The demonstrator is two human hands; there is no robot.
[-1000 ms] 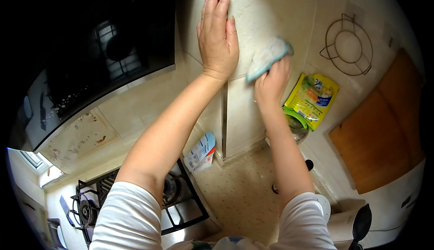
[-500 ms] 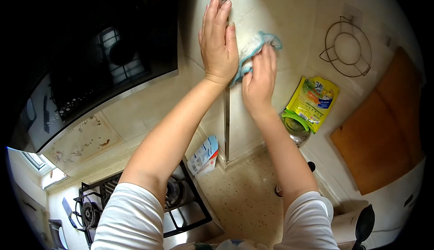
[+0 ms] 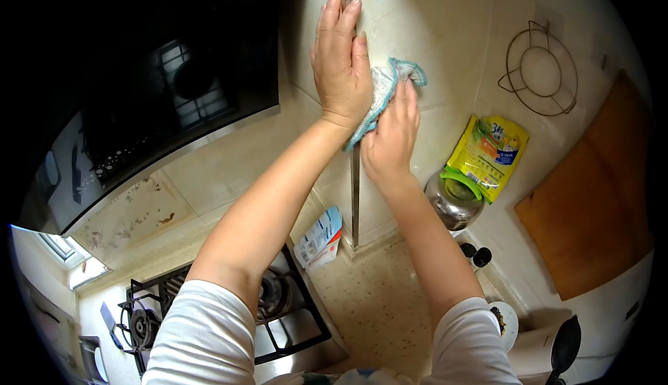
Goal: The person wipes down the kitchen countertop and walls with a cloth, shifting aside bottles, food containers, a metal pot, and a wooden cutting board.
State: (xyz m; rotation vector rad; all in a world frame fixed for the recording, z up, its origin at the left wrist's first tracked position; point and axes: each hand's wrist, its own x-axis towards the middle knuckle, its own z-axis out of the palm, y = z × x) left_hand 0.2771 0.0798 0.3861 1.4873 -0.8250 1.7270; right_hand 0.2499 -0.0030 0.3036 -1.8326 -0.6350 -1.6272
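Note:
My left hand (image 3: 341, 72) lies flat against the tiled wall, fingers stretched upward along a dark metal corner strip (image 3: 355, 204). Just to its right, my right hand (image 3: 391, 141) presses a white cloth with a blue-green edge (image 3: 382, 92) onto the wall. The cloth is bunched under the fingers, and one end sticks out above them. Part of it reaches behind my left wrist, over the strip.
A black range hood (image 3: 174, 106) is at upper left, above a gas stove (image 3: 306, 322). A packet (image 3: 320, 237) leans at the wall corner. To the right are a yellow pouch (image 3: 497, 150), a metal pot (image 3: 452, 207), a wire rack (image 3: 511, 79) and a wooden board (image 3: 591, 211).
My right hand has slid slightly down and left with the cloth, toward the strip. My left hand stays in place on the wall. The view has shifted a little.

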